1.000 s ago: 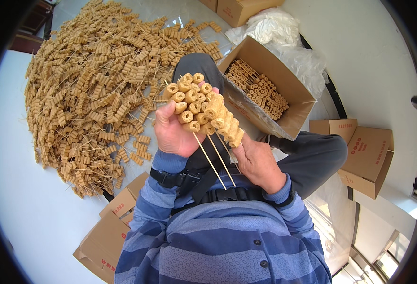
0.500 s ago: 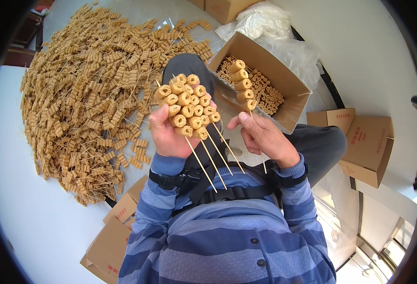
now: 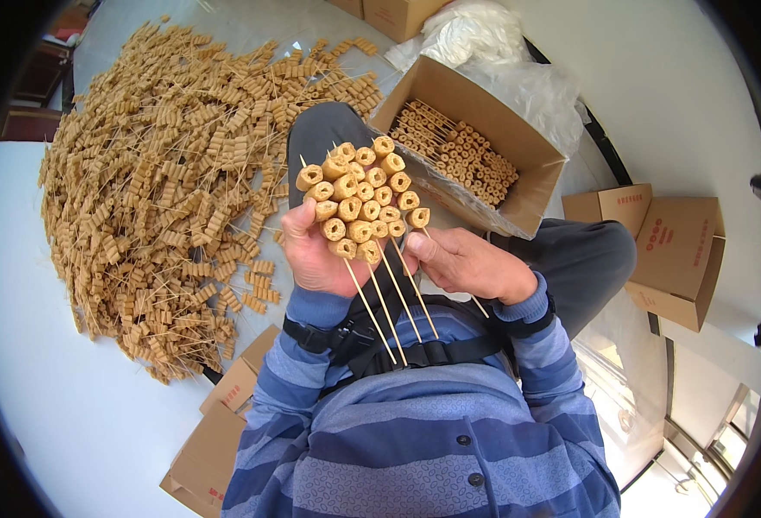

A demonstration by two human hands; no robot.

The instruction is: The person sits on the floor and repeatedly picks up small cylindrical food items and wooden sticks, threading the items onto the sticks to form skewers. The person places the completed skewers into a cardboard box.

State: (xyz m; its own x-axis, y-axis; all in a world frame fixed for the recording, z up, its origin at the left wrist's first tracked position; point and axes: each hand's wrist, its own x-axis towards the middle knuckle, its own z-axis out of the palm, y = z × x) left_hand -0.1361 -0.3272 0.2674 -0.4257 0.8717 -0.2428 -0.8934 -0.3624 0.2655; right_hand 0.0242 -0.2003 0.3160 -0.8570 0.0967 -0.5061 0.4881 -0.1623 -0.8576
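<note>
Head view: the left hand (image 3: 315, 255) is clenched on a bundle of skewers (image 3: 365, 197), fanned upright so the rolls stay aligned; the right hand (image 3: 467, 262) rests just beside, fingers loose, holding nothing; the open box (image 3: 531, 186) sits far right

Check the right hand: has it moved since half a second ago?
Yes. The right hand was up by the open carton's near wall holding one skewer; it has drawn back from the carton to the bundle of skewers in the left hand.
</note>
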